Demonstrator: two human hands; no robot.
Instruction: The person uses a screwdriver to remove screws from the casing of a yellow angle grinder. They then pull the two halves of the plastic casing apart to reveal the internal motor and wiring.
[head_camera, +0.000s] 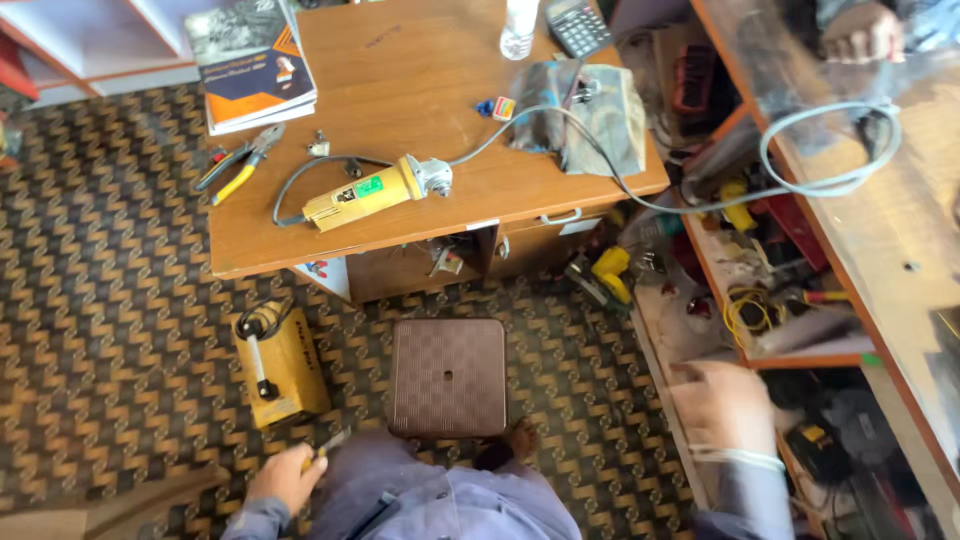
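Yellow-bodied angle grinder (375, 192) lies on its side on the wooden desk (420, 80), grey head toward the right, its pale cable (700, 205) running off the desk edge and looping over the glass-topped counter (900, 240) at right. Nobody is touching it.

The person stands below, blue sleeves visible. Left hand (288, 478) is low, near the patterned carpet (110, 300), fingers closed around a small slim tool (330, 443) with a yellowish end; what kind of tool, I cannot tell. Right hand (722, 403) is stretched toward the open shelves under the counter; it is blurred, so whether it is open or gripping something I cannot tell. A pale band sits at that wrist.

Between the hands: a brown square stool (447, 377), just in front of the desk. Left of the stool, on the carpet, a yellow box-shaped device (280, 367) with a handle on top, near the left hand.

On the desk also: pliers (240, 163) with yellow and blue grips, a stack of books (250, 62), a crumpled grey cloth (595, 115), a calculator (577, 25), the base of a clear bottle (518, 30). Shelves at right hold mixed tools, yellow wire coil (745, 312) among them.

Another person's hand (858, 32) rests at the top right, on the far side of the counter.
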